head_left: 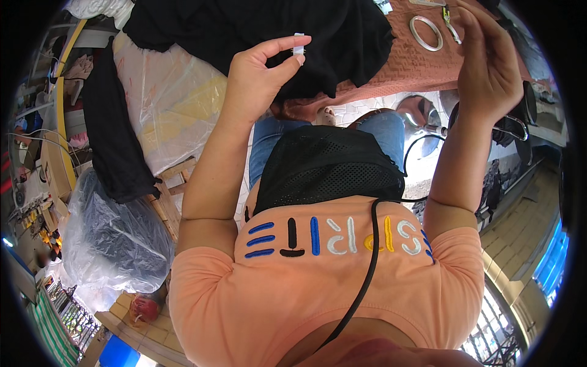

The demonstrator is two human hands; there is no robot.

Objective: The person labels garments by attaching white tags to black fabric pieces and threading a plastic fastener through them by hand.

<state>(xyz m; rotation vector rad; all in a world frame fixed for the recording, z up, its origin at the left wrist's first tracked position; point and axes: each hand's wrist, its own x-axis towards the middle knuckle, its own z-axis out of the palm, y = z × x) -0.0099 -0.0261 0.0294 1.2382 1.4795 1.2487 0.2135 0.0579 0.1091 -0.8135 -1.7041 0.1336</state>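
The left hand (260, 68) has its grip, thumb and forefinger, clamped on a white tag (298, 50), above the black cloth (342, 30). The right hand (490, 70) is near a yellow tool (450, 25) on the worktop (403, 61); whether its grip holds something, I cannot tell. The step seems to be handling the tag; next calls for a steady pinch, I judge.
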